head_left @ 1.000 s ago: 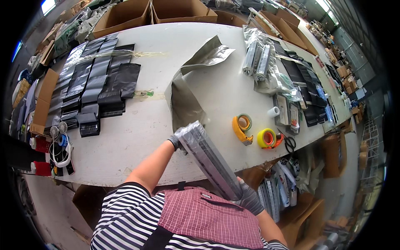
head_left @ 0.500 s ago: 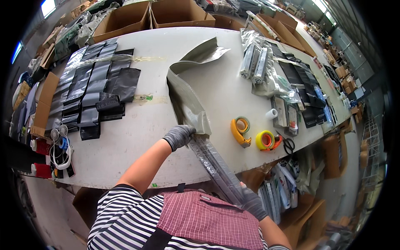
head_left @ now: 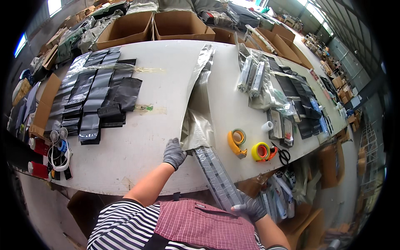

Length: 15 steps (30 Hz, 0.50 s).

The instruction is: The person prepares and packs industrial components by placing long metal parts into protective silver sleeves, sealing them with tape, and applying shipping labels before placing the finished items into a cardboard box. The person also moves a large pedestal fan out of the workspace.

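Observation:
A long silvery-grey plastic bag point(head_left: 199, 125) stretches from the middle of the table toward its far edge, its mouth facing me. My left hand point(head_left: 174, 155), in a grey glove, is closed at the left edge of that mouth. A long bundle wrapped in clear plastic point(head_left: 216, 177) slants from the mouth down over the near table edge, its far end at the opening. My right hand point(head_left: 250, 207), gloved too, grips the bundle's near end close to my apron, thumb on top.
Black plastic bags point(head_left: 100, 91) lie overlapped on the left of the white table point(head_left: 158, 100). A yellow tape dispenser point(head_left: 236, 143), yellow tape roll point(head_left: 261, 151), black scissors point(head_left: 284, 156) and wrapped bundles point(head_left: 252, 77) sit on the right. Cardboard boxes point(head_left: 183, 25) stand beyond.
The bag has gone from twisted and bent to lying straighter, its far end nearer the far edge. My left hand has moved slightly left and nearer; my right hand still holds the bundle.

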Motion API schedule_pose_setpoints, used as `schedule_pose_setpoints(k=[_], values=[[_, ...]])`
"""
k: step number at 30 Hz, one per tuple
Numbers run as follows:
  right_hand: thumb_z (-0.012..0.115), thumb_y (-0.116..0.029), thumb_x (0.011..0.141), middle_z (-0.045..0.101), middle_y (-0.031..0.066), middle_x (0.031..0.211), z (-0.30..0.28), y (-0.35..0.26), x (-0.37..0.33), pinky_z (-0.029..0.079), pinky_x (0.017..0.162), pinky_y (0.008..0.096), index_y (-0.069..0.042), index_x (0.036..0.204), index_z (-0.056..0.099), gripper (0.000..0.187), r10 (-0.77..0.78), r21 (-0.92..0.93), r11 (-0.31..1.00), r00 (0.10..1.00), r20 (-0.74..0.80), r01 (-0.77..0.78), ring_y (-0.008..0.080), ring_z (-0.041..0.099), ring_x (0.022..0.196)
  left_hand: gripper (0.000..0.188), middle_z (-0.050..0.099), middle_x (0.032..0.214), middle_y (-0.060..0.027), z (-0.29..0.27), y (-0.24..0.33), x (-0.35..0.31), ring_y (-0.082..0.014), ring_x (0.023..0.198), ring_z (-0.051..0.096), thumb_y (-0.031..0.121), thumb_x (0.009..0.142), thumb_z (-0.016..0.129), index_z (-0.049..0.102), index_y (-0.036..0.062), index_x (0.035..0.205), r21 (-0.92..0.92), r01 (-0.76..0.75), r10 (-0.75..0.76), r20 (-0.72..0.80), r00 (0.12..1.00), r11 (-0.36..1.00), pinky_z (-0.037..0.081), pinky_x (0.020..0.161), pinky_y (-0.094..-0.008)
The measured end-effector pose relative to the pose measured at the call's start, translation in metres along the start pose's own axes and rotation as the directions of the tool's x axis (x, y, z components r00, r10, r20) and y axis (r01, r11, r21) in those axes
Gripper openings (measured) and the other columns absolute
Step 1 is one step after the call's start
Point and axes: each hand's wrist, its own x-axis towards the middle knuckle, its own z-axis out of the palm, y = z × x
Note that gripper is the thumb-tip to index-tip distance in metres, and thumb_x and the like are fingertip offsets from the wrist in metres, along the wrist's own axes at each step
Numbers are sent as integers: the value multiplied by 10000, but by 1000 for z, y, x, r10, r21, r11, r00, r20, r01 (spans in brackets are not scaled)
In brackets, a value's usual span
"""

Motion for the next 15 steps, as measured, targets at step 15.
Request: schedule_pose_setpoints(k=[15], values=[[866, -298, 627, 648, 128, 1108, 22, -79, 220, 478, 923, 315, 17, 1280, 504, 811, -274, -295, 926, 956, -105, 234, 205, 614, 989, 304, 667, 981, -223, -36, -11, 108, -427, 934, 621, 287, 948, 463, 644, 80, 1078, -37, -159, 162, 82, 983, 987, 490, 831, -492]])
